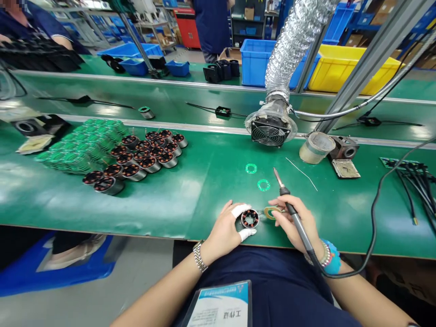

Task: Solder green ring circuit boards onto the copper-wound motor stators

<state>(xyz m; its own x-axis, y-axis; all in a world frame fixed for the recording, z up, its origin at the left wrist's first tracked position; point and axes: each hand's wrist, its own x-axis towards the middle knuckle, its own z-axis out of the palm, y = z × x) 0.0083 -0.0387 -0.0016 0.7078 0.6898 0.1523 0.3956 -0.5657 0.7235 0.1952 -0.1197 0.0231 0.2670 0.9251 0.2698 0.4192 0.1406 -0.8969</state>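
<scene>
My left hand, with white covers on thumb and a fingertip, is closed around a round motor stator with copper windings at the bench's front edge. My right hand carries a soldering iron across it, tip pointing up and away. Between that hand's fingertips is a ring-shaped circuit board, tilted beside the stator. Whether the two parts are joined by leads is hard to make out. Beyond the hands lie two green ring boards, one nearer and one farther, plus a piece of solder wire.
Several stators and stacked green boards stand at left. A fume fan hangs ahead. At right are a tape roll, an iron stand and black cables. The iron's cord loops past my right forearm.
</scene>
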